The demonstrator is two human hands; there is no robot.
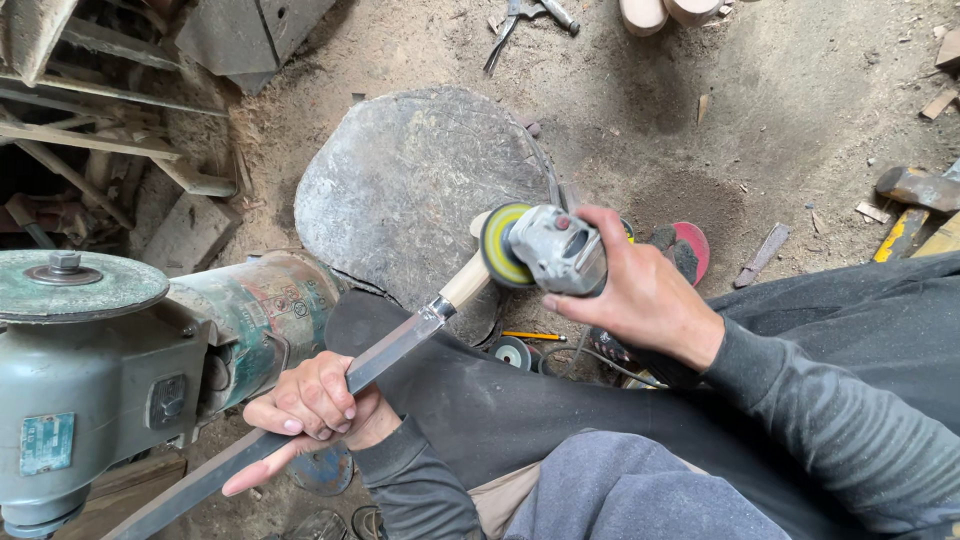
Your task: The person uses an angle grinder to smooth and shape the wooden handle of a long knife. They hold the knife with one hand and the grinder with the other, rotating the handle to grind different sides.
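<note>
Fingers of left hand [315,405] clench the long steel blade [300,420] at seven o'clock; right hand [640,295] grips the angle grinder [545,250] on its pale wooden handle [468,282]; blade looks stiff, heavyish, sharp-edged; best held by the flats.

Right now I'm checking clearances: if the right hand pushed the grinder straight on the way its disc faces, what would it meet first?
Probably the knife's pale wooden handle; the grinder disc in the right hand looks almost against it.

A small rectangular pale-blue metal label plate [46,443] sits on the grey-green bench grinder [110,390]. It lies well left of the left hand [310,405].
</note>
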